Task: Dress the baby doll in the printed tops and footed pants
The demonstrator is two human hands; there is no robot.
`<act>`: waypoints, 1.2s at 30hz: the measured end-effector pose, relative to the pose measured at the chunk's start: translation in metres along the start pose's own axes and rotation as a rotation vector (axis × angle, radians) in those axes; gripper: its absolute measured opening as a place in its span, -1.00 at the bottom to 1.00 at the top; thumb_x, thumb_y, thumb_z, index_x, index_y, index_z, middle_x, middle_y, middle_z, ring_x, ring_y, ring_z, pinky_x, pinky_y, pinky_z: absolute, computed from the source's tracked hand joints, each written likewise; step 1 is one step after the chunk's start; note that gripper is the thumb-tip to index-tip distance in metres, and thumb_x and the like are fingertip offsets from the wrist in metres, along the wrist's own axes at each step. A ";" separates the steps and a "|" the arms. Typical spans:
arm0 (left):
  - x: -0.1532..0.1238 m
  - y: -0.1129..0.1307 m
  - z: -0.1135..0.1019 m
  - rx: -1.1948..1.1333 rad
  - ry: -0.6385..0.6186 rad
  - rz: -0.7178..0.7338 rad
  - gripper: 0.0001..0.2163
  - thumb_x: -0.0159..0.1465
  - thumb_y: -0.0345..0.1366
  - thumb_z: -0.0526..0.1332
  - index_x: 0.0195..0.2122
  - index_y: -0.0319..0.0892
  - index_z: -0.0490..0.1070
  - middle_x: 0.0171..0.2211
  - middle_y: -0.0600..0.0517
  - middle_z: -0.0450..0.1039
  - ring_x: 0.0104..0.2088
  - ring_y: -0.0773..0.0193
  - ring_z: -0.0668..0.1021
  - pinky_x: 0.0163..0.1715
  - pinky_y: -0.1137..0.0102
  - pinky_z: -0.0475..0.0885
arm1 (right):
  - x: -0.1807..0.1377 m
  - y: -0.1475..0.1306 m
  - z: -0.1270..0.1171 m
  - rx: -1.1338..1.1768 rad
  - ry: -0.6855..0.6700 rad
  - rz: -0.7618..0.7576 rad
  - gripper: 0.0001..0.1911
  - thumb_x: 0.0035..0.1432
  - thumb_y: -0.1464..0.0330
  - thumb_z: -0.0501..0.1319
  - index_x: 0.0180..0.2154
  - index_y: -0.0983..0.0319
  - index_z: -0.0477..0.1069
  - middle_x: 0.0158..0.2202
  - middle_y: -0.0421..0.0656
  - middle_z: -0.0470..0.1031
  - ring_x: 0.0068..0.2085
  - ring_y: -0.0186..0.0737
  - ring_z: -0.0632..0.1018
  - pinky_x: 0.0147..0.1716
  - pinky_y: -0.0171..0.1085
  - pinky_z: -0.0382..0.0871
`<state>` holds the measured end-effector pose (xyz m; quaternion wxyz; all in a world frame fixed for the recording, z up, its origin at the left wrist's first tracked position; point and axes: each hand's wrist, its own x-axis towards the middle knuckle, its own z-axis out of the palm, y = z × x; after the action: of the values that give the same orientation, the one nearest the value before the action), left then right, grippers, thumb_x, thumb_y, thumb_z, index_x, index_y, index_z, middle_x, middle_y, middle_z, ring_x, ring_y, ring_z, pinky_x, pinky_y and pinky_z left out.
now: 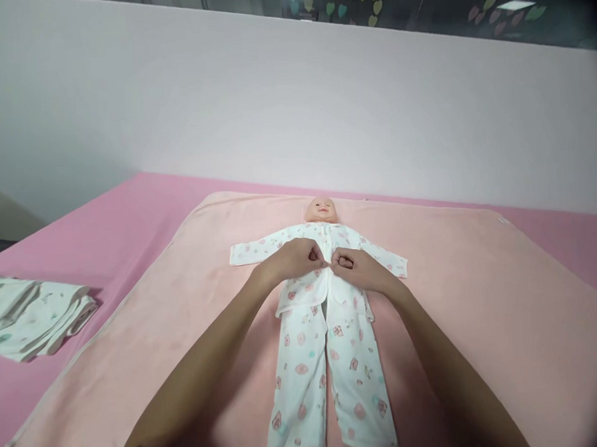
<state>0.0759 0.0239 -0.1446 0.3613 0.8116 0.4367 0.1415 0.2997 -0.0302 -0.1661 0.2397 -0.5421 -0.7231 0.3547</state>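
Observation:
A baby doll (321, 210) lies on its back, dressed in a white printed jacket (302, 295) and matching trousers (302, 377). Both sleeves spread out to the sides. Over the middle of the chest, my left hand (300, 255) pinches one front edge of the jacket. Facing it, my right hand (358, 268) pinches the other edge, and the fingertips of both nearly meet at the front opening. Below my hands the jacket's front parts in a narrow gap. Whatever fastener lies between my fingertips is too small and covered to make out.
The doll rests on a peach blanket (458, 322) spread over a pink padded surface (142, 211). At the far left lies a folded printed cloth (33, 314). A white wall panel (292, 104) rises behind, with dark glass and heart-shaped stickers above it.

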 end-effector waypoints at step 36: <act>0.003 -0.007 -0.009 -0.151 -0.212 0.096 -0.87 0.30 -0.22 0.25 -0.29 -0.15 0.51 -0.39 0.08 0.35 -0.41 0.34 0.32 -0.41 0.39 0.19 | 0.003 0.013 -0.001 0.068 0.098 -0.202 -0.78 0.37 0.12 0.33 -0.09 0.08 0.44 -0.19 -0.22 0.54 -0.30 -0.22 0.42 -0.26 -0.18 0.35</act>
<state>0.0686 0.0333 -0.1438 0.4584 0.8125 0.3447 0.1045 0.3073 -0.0249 -0.1758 0.3273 -0.4745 -0.7493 0.3260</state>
